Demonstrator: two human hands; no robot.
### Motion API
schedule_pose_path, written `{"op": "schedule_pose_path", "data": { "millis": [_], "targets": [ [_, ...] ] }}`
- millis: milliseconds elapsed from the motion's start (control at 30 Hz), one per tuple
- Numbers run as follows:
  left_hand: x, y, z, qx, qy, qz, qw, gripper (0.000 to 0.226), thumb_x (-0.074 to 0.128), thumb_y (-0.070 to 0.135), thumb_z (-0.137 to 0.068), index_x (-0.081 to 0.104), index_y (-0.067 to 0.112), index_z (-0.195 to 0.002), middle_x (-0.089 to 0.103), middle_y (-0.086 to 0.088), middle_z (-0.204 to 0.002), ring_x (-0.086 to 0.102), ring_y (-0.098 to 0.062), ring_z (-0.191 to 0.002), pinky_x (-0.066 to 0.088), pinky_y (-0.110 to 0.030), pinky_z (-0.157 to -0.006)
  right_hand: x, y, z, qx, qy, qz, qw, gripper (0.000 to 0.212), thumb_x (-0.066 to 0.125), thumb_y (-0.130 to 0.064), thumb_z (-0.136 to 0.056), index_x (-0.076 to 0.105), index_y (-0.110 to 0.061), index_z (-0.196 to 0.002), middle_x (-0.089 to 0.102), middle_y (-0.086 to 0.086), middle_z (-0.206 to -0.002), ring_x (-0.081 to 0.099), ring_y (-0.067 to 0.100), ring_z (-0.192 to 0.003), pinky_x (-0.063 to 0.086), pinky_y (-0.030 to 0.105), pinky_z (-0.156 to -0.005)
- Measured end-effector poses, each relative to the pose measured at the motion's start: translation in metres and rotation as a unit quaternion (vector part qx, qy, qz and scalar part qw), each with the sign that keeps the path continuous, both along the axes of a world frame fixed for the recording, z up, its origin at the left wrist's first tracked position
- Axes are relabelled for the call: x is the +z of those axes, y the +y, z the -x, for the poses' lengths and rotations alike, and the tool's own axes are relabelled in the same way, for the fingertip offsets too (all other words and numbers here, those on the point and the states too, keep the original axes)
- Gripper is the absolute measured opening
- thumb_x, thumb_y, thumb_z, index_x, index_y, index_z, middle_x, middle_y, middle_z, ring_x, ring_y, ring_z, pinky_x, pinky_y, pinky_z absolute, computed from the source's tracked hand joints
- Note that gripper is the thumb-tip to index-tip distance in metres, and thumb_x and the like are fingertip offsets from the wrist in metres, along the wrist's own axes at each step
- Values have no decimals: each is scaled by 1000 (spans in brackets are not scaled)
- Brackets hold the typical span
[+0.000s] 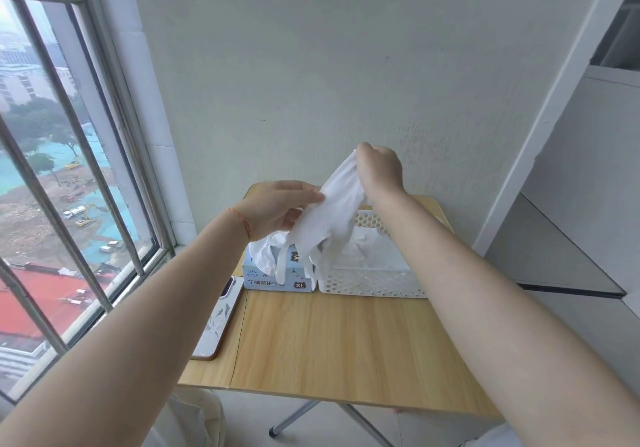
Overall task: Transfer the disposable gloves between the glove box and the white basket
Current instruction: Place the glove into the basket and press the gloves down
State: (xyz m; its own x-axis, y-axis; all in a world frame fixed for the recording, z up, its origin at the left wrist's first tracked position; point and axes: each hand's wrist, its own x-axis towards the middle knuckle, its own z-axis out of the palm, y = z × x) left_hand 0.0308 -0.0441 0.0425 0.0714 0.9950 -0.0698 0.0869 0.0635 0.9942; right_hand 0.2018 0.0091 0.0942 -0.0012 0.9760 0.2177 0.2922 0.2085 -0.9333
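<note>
The right hand (379,166) is pinching the cuff of a white glove (332,218) up high; the left hand (277,209) is pinching its side; it is hanging over the glove box (273,273) and white basket (370,282) on the desk (329,342); it looks soft, light and floppy, so holding the cuff seems best.

Soft daylight from the window (62,176) at left, faint shadows, wide-angle bending at edges.

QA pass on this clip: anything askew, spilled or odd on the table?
Nothing spilled or damaged. One oddity: several white gloves hang out of the glove box opening, draped down its front. Both hands hold another glove above the white basket.
</note>
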Motion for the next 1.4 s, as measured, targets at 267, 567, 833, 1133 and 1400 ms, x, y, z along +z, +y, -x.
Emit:
{"op": "schedule_pose_path", "data": {
  "millis": [267,567,833,1133,1400],
  "targets": [
    [-11,-13,18,-126,179,99,971,36,73,39,-79,70,16,-106,71,-2,-101,67,-15,-92,55,-33,-84,-9,-2,8,121,-101,95,983,24,46,-17,-76,28,-22,-61,26,-3,-58,25,17,-55,21,28,-53],
    [-18,-4,17,-42,-75,-21,996,21,76,14,-74,65,4,-89,68,-12,-91,69,-22,-85,55,-28,-81,-15,-4,22,182,-126,70,973,24,46,-19,-80,32,-21,-61,28,-3,-59,27,17,-55,20,27,-50],
    [-28,-14,20,-119,35,107,986,18,64,15,-91,71,3,-103,71,-13,-106,68,-24,-97,56,-32,-85,-19,5,16,126,-42,104,986,25,43,-12,-78,31,-19,-57,27,-6,-49,24,17,-47,20,19,-47],
    [-23,-6,47,-1,-96,105,990,20,61,15,-89,67,1,-102,69,-13,-93,67,-23,-76,55,-27,-66,-29,16,10,115,-23,234,965,17,42,-4,-81,57,-12,-76,52,6,-69,53,23,-59,43,23,-53],
    [-21,40,16,74,224,76,969,15,64,28,-83,63,13,-81,45,-4,-70,39,-20,-65,34,-27,-57,-60,29,-28,114,-7,320,941,32,32,1,-87,63,-6,-83,60,7,-59,46,14,-33,25,13,-34]
  ]
}}
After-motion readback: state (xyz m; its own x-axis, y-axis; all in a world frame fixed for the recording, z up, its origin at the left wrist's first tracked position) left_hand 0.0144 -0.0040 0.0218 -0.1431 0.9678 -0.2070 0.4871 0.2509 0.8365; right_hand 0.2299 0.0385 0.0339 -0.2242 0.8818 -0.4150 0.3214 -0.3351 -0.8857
